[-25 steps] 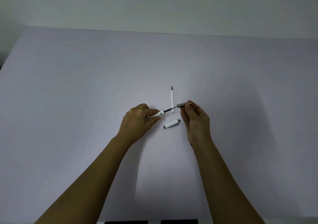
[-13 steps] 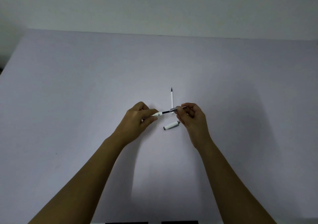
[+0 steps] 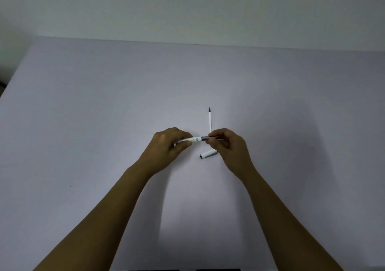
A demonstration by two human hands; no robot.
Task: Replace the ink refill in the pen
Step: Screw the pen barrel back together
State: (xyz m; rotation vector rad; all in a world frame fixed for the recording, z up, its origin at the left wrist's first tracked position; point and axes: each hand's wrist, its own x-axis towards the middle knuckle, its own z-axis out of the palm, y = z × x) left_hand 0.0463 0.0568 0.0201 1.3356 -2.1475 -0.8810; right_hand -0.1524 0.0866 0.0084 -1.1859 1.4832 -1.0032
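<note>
My left hand [image 3: 168, 143] grips the white pen barrel [image 3: 192, 140], which lies roughly level above the table. My right hand [image 3: 228, 145] pinches the grey tip section [image 3: 205, 138] that meets the barrel's right end; the refill inside is hidden. A spare refill [image 3: 210, 119], white with a dark tip pointing away from me, lies on the table just behind my hands. The white pen cap [image 3: 208, 153] lies on the table below the pen, beside my right hand.
The work surface is a wide pale table [image 3: 104, 114] against a light wall. Two dark shapes [image 3: 217, 269] show at the bottom edge of the view.
My right hand has slid the grey tip section left along the dark refill until it meets the barrel. The exposed black refill is no longer visible. Both hands drew closer together.
</note>
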